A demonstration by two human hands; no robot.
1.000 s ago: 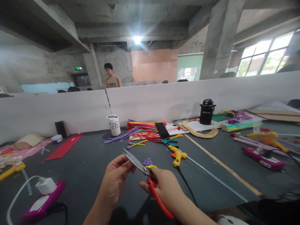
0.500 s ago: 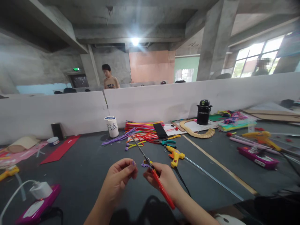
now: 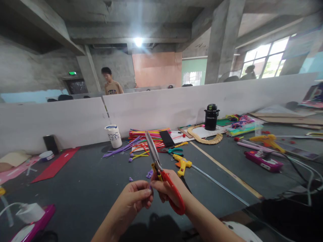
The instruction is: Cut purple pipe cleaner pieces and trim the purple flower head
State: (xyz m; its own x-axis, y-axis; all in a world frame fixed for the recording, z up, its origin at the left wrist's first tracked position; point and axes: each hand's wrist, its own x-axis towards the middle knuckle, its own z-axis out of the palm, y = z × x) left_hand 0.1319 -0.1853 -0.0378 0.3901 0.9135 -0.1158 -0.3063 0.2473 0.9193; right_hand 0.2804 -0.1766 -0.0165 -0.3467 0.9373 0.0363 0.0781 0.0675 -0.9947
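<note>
My right hand [image 3: 168, 185] is closed around red-handled scissors [image 3: 174, 195], their metal blades pointing up and away from me. A small yellow piece [image 3: 153, 166] shows by the blades at the same hand; its kind is unclear. My left hand [image 3: 138, 195] is closed in a pinch on a small purple piece [image 3: 150, 187], mostly hidden by the fingers, close to the right fingertips. Just beyond the hands lie a curled purple piece [image 3: 149, 173] and a smaller purple bit [image 3: 131, 179]. Farther off are yellow stems with purple ends [image 3: 138, 156].
Coloured pipe cleaners [image 3: 148, 135] are heaped by the white partition [image 3: 141, 109], near a white cup [image 3: 113, 136]. Teal-handled pliers [image 3: 178, 150] and a yellow glue gun [image 3: 182, 164] lie to the right. Purple power strips [image 3: 263, 162] sit at both sides. A person [image 3: 112, 84] stands beyond the partition.
My hands have come together, the left fingertips now beside the right ones. The scissors have turned more upright, with their handle facing me. The camera view has shifted slightly right.
</note>
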